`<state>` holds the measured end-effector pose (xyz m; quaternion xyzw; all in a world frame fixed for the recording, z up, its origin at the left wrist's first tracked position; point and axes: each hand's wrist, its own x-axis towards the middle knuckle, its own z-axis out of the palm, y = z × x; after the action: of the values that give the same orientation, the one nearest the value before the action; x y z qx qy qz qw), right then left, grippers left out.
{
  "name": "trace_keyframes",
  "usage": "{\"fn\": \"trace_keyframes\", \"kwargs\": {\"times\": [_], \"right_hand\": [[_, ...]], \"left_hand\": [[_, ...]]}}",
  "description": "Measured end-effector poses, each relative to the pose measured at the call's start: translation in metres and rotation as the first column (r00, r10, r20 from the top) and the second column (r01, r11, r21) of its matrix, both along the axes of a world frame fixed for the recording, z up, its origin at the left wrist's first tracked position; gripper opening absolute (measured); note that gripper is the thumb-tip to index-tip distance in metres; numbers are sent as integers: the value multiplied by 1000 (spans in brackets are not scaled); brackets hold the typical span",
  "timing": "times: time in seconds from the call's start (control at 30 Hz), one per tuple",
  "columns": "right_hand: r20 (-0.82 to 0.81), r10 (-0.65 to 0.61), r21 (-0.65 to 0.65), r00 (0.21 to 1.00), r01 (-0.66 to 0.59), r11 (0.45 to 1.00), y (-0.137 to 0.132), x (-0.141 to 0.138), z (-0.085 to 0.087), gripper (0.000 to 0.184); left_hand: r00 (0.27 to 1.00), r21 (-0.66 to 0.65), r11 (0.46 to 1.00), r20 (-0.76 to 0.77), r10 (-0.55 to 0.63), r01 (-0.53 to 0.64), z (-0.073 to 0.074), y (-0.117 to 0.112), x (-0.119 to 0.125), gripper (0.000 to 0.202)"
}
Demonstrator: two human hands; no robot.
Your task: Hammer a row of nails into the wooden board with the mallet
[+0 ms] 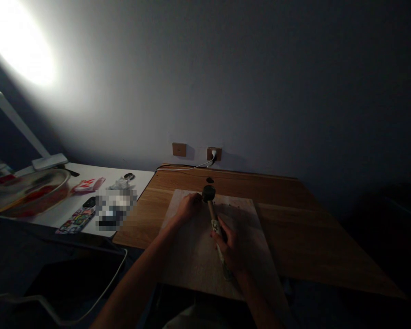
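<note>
My right hand (229,246) is wrapped round the handle of a mallet (208,193) with a dark, round head and a pale band on its handle. Under both hands lies a pale wooden board (188,269). Just left of the mallet head, my left hand (189,205) rests at the board's far part, its fingers closed together. Whatever those fingertips pinch is too dark and small to name. Several tiny dark bits (230,205) are scattered on the board to the right of the mallet head.
The board lies on a brown wooden table (301,228). At left a white table (89,170) carries a lamp (50,161), a large clear bowl (27,192), a red-and-white packet (88,184) and a patterned case (76,220). Cables run to a wall socket (214,153).
</note>
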<state>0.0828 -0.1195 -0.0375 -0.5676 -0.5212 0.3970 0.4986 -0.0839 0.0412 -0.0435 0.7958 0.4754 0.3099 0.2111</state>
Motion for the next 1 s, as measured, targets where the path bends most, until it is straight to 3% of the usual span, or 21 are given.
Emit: {"fn": "trace_keyframes", "kwargs": {"times": [0.23,0.43,0.63,0.87,1.0], "right_hand": [[16,48,-17,999,-48,999,1,-1,-1,67],[16,71,-20,997,-71,997,2,-1,-4,68],[35,69,-23,997,-69,997,2,-2,-5,66],[41,26,7,999,-26,1000,2,-1,-3,61],[38,33,4,999,-33,999,1,-1,1,59]], "left_hand": [[1000,40,999,12,-10,9,-2,1,-1,13],[993,-16,1000,121,1,1,-1,-1,-2,43],[990,-9,1000,143,4,-2,-3,0,0,37],[990,6,1000,144,2,-3,-12,6,-1,42],[990,14,1000,139,-5,3,-9,4,-1,41]]}}
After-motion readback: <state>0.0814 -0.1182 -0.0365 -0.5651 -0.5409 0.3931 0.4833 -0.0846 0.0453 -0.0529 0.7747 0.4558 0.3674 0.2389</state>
